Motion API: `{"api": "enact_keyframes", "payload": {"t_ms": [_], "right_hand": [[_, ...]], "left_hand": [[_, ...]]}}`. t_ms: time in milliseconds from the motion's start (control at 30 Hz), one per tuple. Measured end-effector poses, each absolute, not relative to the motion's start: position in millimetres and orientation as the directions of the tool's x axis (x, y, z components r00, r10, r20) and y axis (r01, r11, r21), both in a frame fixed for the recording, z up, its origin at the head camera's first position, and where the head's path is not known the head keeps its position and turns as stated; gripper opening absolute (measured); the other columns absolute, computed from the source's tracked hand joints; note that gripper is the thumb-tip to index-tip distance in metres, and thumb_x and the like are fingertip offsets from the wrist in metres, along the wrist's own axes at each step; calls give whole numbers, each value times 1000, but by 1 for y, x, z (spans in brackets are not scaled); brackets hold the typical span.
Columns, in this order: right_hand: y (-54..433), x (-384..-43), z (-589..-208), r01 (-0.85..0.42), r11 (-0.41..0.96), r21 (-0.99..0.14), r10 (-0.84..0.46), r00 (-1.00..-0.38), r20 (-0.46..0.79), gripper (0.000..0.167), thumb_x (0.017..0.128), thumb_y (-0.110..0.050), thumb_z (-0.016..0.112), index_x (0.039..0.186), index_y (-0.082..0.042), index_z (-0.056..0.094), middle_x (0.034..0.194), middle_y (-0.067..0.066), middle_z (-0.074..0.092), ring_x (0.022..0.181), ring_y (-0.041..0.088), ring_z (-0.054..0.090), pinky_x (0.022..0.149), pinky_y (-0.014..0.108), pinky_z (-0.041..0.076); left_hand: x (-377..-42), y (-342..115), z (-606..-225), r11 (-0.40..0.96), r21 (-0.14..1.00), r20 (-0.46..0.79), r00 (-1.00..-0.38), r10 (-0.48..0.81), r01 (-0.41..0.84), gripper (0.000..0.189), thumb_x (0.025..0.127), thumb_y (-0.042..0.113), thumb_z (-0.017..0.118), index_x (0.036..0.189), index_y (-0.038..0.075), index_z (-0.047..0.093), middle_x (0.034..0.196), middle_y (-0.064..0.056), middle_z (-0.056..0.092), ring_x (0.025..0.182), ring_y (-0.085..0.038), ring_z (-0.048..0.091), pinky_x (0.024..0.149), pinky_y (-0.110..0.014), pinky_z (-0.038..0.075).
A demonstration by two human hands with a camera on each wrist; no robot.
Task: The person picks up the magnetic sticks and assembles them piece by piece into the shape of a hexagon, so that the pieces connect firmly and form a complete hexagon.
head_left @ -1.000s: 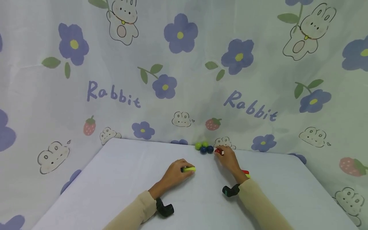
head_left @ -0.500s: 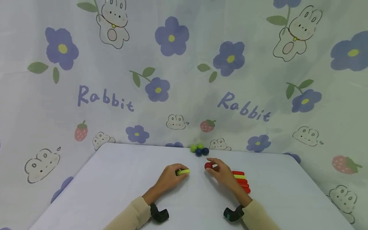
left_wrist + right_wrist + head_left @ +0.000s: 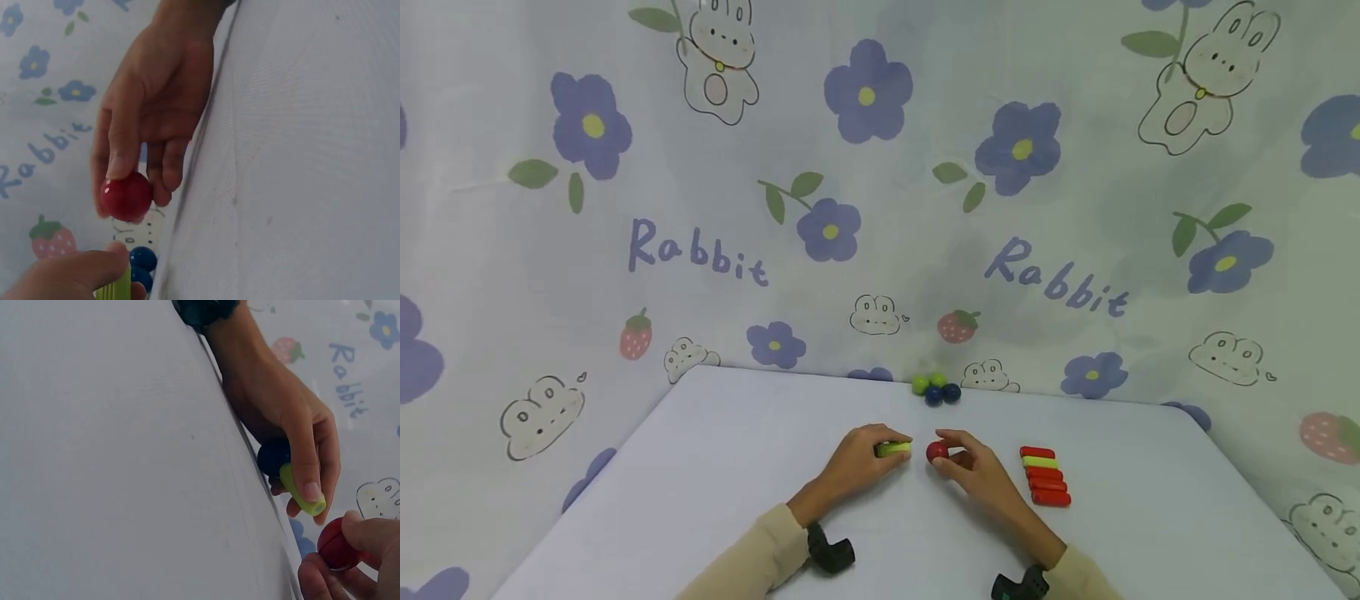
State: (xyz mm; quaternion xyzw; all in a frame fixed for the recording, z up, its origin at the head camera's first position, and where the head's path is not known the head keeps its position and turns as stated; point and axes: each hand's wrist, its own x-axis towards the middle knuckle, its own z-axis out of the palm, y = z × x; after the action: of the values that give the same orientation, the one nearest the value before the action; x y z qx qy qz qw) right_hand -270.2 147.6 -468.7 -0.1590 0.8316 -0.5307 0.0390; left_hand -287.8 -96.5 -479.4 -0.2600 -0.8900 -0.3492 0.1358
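Observation:
My left hand pinches a yellow-green rod between thumb and fingers. In the right wrist view, a dark blue ball sits at the rod's palm-side end, partly covered by the hand. My right hand holds a glossy red ball by its fingertips; a thin dark line crosses it in the right wrist view. The two hands face each other over the table, with a small gap between the rod's free end and the red ball.
On the white table, two green balls and two dark blue balls cluster at the back edge. Right of my right hand lies a row of several red rods with one yellow rod. A patterned curtain hangs behind.
My right hand has carried the red ball from beside the ball cluster toward me and left, close to the rod. The row of rods has come into full view. My left hand stays nearly in place.

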Motion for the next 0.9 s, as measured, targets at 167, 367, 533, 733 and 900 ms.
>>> {"api": "enact_keyframes", "payload": {"t_ms": [167,367,533,733,900], "right_hand": [[147,-268,-468,-241,379,-894,-311,-943,122,48,93,-30,71,135,-14,57,126,8,63,96,18,64,81,19,53],[144,-269,-467,-299,382,-874,-356,-921,159,45,92,-31,72,132,-13,60,127,10,63,94,13,66,81,18,52],[143,-270,-471,-314,374,-873,-373,-912,169,43,93,-27,71,132,-12,60,124,13,65,93,15,66,80,18,52],[142,-267,-476,-307,347,-886,-384,-908,165,45,94,-19,70,135,-9,57,129,15,62,99,21,68,81,16,52],[143,-264,-475,-313,367,-876,-375,-912,169,42,93,-21,71,132,-10,58,127,13,63,99,19,69,82,16,52]], "left_hand": [[-290,-93,-475,638,469,470,-784,405,611,24,89,33,76,111,24,77,102,10,75,95,-6,66,86,-34,51],[-292,-95,-473,627,434,482,-754,445,647,24,87,33,78,109,24,78,99,12,75,91,-2,65,85,-30,50],[-291,-96,-473,607,433,477,-741,473,666,25,88,34,77,110,23,77,100,11,75,90,-2,64,85,-29,50],[-285,-97,-476,598,449,460,-745,482,664,26,87,35,77,111,23,77,100,11,75,91,-3,64,84,-26,51],[-283,-94,-477,572,435,482,-717,504,695,26,88,34,76,111,20,76,101,8,75,91,-5,65,82,-26,52]]}}
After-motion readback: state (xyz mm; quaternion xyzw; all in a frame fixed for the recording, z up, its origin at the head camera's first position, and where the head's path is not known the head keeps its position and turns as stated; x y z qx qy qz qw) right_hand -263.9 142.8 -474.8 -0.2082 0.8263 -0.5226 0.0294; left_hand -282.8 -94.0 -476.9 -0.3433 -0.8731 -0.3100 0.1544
